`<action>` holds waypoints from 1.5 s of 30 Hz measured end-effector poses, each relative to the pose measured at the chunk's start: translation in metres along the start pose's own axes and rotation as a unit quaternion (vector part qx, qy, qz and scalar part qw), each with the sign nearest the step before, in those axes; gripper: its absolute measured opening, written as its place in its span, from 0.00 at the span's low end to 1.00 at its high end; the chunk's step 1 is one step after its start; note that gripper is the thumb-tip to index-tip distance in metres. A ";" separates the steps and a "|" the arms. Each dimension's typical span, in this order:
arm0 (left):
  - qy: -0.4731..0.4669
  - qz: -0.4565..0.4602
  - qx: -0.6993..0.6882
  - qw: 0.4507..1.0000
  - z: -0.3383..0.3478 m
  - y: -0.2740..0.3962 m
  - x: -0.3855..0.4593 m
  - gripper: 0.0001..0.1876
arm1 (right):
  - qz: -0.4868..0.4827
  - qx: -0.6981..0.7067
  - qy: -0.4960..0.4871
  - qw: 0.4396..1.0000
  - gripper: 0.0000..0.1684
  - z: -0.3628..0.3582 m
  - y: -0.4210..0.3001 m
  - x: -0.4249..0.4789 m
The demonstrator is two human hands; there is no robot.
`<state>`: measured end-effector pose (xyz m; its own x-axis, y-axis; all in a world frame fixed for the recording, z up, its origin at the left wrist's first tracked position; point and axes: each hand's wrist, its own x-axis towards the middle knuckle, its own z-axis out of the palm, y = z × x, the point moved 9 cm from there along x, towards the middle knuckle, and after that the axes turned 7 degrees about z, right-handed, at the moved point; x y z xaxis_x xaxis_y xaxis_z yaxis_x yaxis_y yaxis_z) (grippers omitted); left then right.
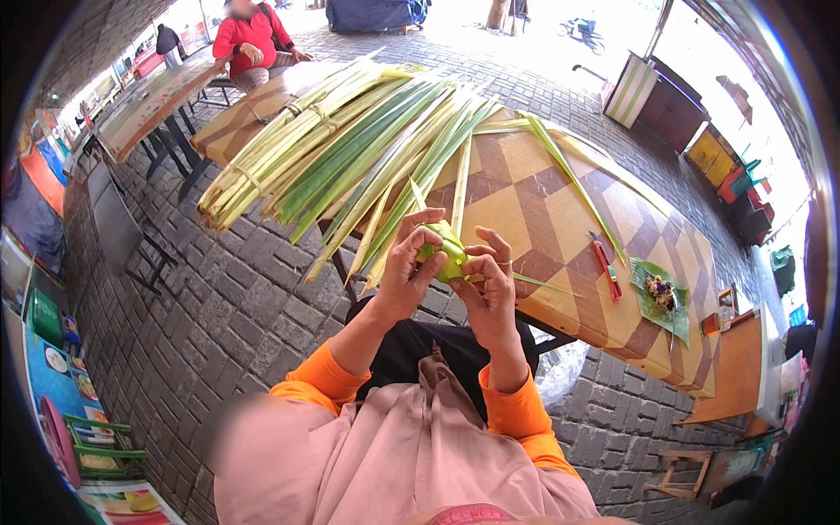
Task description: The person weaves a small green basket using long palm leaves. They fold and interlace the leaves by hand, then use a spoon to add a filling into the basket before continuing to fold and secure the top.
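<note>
Between my two hands, above the near edge of the table, I hold a small woven palm-leaf pouch [447, 252], light green with loose leaf ends sticking out. My left hand [415, 262] grips its left side with thumb and bent fingers. At its lower right, my right hand [487, 279] pinches the weave between thumb and fingertips; a ring shows on one finger. Just beyond my hands, long green and pale yellow palm leaves [394, 157] lie across the table, some tied in bundles [252, 170]. Their ends hang over the near edge.
On the patterned table [525, 210] lie a red utility knife [607, 272], a loose leaf strip [577, 187] and food on a banana leaf [659, 298]. A person in red [252, 42] sits at the far left. A dark chair [125, 216] stands left on the brick paving [236, 295].
</note>
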<state>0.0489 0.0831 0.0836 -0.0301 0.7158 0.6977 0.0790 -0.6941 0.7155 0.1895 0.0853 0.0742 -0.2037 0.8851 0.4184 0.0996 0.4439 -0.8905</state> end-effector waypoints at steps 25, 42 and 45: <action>0.146 0.035 -0.257 0.954 -0.032 -0.008 0.003 0.09 | -0.035 0.008 0.014 0.999 0.31 0.016 0.003 -0.015; 0.082 -0.027 -0.444 0.892 -0.029 -0.002 0.008 0.09 | 0.199 0.391 -0.305 0.845 0.45 0.073 0.035 -0.057; 0.041 -0.035 -0.433 0.900 -0.014 0.003 0.007 0.11 | 0.226 0.516 -0.326 0.759 0.47 0.082 0.031 -0.064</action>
<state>0.0353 0.0851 0.0908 -0.0818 0.7771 0.6241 -0.7303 -0.4729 0.4930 0.1256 0.0309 0.0053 -0.8482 0.5080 0.1502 -0.4444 -0.5279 -0.7237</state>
